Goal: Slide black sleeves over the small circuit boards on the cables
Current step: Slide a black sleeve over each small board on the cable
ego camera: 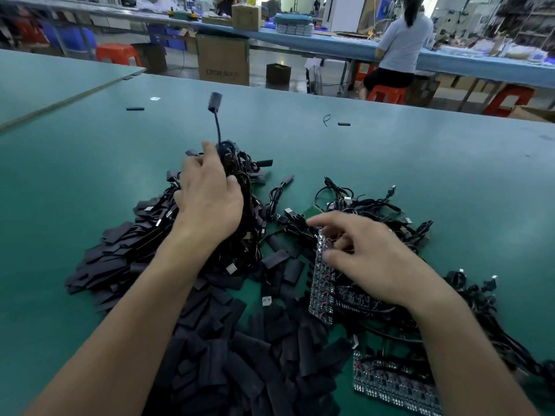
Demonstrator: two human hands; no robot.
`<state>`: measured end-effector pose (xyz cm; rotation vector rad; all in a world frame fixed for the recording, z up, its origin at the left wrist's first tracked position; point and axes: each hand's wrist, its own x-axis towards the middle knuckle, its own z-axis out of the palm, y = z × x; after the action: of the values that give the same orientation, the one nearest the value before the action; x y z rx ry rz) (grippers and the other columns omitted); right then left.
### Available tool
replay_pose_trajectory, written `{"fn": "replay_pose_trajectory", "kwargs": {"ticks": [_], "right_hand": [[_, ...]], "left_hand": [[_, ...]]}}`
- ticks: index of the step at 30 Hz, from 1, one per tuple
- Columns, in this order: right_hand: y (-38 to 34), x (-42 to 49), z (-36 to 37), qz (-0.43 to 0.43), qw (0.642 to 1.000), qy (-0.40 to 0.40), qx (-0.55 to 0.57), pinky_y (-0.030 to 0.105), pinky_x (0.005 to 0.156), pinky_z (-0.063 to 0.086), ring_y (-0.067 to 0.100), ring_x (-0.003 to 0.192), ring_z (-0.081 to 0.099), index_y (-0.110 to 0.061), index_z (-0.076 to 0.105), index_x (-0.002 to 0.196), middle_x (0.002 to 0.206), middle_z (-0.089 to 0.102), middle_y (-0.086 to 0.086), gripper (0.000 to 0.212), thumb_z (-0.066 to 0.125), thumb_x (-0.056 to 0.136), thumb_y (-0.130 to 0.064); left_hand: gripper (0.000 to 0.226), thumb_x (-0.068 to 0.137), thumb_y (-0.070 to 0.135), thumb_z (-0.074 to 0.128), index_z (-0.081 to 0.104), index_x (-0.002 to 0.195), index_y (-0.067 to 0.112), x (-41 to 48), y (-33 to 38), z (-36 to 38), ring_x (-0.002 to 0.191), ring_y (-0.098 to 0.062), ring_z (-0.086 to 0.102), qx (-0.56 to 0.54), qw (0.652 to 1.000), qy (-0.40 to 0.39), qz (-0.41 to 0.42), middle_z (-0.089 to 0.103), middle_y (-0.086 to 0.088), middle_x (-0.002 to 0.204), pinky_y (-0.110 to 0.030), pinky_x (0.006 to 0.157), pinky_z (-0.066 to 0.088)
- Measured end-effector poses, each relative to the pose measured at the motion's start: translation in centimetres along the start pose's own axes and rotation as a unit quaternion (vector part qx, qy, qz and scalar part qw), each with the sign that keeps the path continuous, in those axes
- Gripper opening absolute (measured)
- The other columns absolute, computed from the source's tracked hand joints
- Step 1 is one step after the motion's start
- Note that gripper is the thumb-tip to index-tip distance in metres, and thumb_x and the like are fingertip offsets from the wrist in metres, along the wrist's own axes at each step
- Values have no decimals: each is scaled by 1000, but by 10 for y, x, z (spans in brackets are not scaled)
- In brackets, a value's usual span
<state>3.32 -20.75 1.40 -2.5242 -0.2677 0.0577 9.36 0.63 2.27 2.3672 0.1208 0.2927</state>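
Left hand [207, 202] grips cable bundle [246, 187] — right hand [360, 253], fingers bent, over circuit boards [322, 295], grip unclear; sleeves [240, 355] heaped nearby.

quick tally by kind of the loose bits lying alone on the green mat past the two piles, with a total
black sleeves: 2
thin wire loop: 1
white scrap: 1
total: 4
The dark marks at the far right are too blurred to class, so they are left out.
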Motion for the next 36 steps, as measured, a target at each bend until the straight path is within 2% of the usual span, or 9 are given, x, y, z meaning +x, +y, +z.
{"fn": "replay_pose_trajectory", "kwargs": {"ticks": [3, 5, 8, 12, 15, 18, 27, 33, 36], "right_hand": [[-4, -3, -2, 0, 996, -71, -46, 17, 89, 37, 7, 115, 48, -49, 54, 130, 125, 49, -12, 50, 58, 94, -15], [-9, -6, -4, 6, 994, -90, -56, 28, 101, 36, 9, 126, 40, -48, 51, 133, 126, 45, -13, 47, 66, 90, -40], [-18, -11, -4, 29, 989, -120, -83, 35, 102, 42, 7, 117, 41, -48, 38, 139, 109, 40, -20, 84, 74, 67, -71], [-28, -14, 10, 43, 969, -169, -175, 41, 99, 47, 15, 124, 42, -46, 24, 146, 120, 39, -14, 110, 84, 56, -65], [-29, -13, 13, 42, 972, -142, -184, 41, 94, 49, 19, 117, 47, -40, 35, 139, 115, 39, -11, 94, 86, 62, -55], [-25, -12, 5, 21, 983, -123, -132, 37, 90, 51, 14, 105, 51, -39, 45, 131, 105, 44, -13, 78, 82, 63, -50], [-16, -11, -16, -32, 991, 98, 83, 10, 63, 49, -4, 73, 66, -34, 62, 91, 79, 70, -22, 27, 75, 67, -34], [-16, -12, -16, -26, 994, 45, 101, 42, 76, 59, 5, 77, 71, -30, 55, 79, 84, 74, -8, 49, 82, 49, -58], [-9, -11, -21, -13, 988, 1, 151, 51, 84, 59, 15, 83, 74, -30, 62, 83, 86, 75, 1, 46, 86, 49, -48]], "left_hand": [[72, 102, 18, 54, 10, 158, 6, 3, -9, -5, 128, -26, 36, -17, 999, 45, -1, 28, -16, 145, -23, 106, 20], [71, 99, 18, 61, 22, 156, 4, 3, -13, -6, 135, -30, 34, -4, 998, 67, 16, 29, -15, 146, -25, 112, 21], [62, 96, 22, 66, 38, 150, 8, 0, -13, -1, 134, -31, 33, 40, 993, 101, 51, 33, -13, 145, -30, 105, 30], [31, 94, 27, 67, 63, 125, 25, -8, -1, -1, 98, -5, 51, -1, 976, 167, 142, 55, 5, 115, -21, 85, 39], [3, 91, 30, 70, 69, 94, 30, -12, 5, 4, 66, 6, 58, -78, 983, 38, 163, 64, 15, 77, -12, 60, 47], [7, 90, 28, 71, 71, 82, 28, -16, 5, 17, 61, 7, 61, -77, 979, -104, 157, 69, 12, 72, -12, 60, 49], [41, 95, 56, 52, 59, 113, 19, -36, 22, 29, 71, -21, 73, -313, 877, -364, -23, 75, -8, 84, -32, 56, 58], [43, 92, 46, 62, 65, 112, 8, -37, 25, 25, 60, -13, 63, -335, 839, -426, -42, 66, -4, 80, -45, 77, 60], [30, 90, 21, 69, 65, 116, 7, -36, 23, 23, 68, -15, 65, -350, 832, -428, -44, 69, -10, 94, -39, 69, 62]]}}
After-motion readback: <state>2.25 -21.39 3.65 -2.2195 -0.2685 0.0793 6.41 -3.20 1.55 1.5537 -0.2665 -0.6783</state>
